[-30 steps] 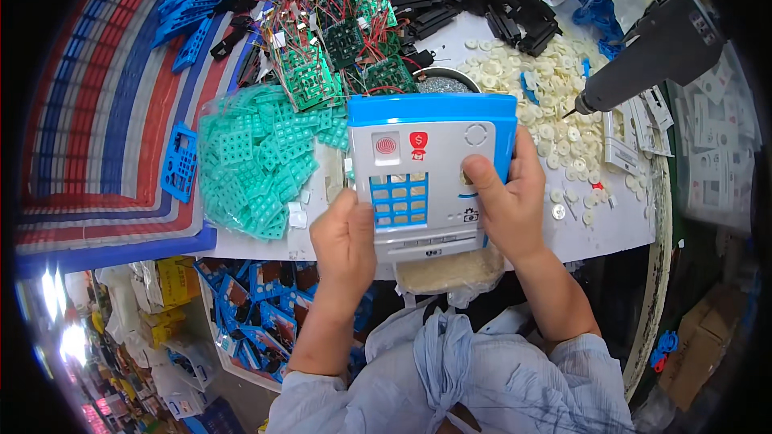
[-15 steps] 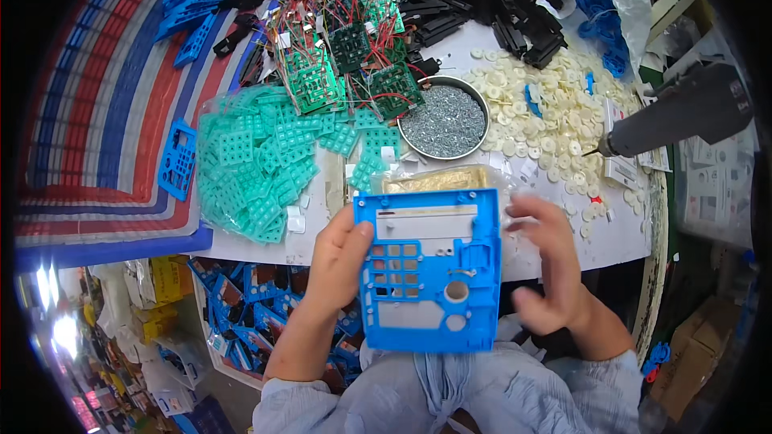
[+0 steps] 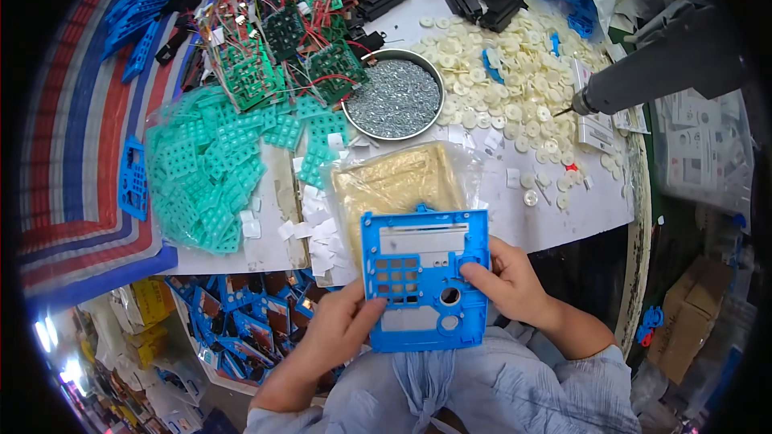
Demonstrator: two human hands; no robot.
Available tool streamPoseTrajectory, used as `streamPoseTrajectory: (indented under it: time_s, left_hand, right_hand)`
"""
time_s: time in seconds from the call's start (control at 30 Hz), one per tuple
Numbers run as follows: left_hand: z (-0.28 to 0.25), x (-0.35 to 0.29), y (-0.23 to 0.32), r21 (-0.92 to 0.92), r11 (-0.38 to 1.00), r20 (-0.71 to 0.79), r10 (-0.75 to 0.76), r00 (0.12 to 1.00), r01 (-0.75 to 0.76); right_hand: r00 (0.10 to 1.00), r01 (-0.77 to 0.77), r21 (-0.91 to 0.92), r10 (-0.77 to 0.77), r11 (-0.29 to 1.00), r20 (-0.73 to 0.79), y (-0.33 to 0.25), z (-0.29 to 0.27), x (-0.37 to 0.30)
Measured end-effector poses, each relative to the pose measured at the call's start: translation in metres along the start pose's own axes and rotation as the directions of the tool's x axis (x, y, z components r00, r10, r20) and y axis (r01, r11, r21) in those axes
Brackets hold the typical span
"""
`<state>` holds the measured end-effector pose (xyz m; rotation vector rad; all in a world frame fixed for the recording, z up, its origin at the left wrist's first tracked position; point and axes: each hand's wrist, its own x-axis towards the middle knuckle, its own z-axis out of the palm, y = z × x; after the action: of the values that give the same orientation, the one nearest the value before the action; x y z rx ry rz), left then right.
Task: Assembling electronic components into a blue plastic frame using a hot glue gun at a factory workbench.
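Note:
A blue plastic housing panel (image 3: pixel 434 275), with a grid of square key holes, a long slot and two round openings, is held between my hands above my lap. My left hand (image 3: pixel 342 325) closes on its lower left edge, thumb on the face that shows. On the right edge, my right hand (image 3: pixel 511 283) grips the panel with its thumb over the front; its other fingers are partly hidden behind. Just beyond the panel lies a clear plastic bag with something gold-coloured inside (image 3: pixel 394 185), partly covered by the panel.
Teal rubber keypads (image 3: pixel 201 169) lie left, with wired green circuit boards (image 3: pixel 257 64) behind. A round tin of small screws (image 3: pixel 394 96) stands mid-table, beside cream plastic discs (image 3: pixel 515 88). A dark power screwdriver (image 3: pixel 659 68) juts in from the right. Below left, a box holds blue assemblies (image 3: pixel 257 313).
My right hand, apart from the panel before, now grips its right edge. The left hand has slid lower along the left edge. The view has shifted, uncovering more of the gold-coloured bag.

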<state>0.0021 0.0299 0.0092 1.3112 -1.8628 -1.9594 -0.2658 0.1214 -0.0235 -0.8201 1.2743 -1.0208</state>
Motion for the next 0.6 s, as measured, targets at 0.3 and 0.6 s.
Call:
streamPoseTrajectory:
  time_s: [0.3, 0.6]
  left_hand:
    - [0.003, 0.046, 0.001, 0.383, 0.92, -0.406, 0.25, 0.879, -0.085]
    - [-0.009, 0.05, -0.011, 0.575, 0.818, -0.34, 0.258, 0.904, -0.017]
  right_hand:
    - [0.961, 0.18, -0.807, -0.277, 0.562, 0.021, -0.037, -0.007, 0.061]
    - [0.952, 0.197, -0.935, -0.285, 0.295, 0.111, -0.035, -0.005, 0.07]
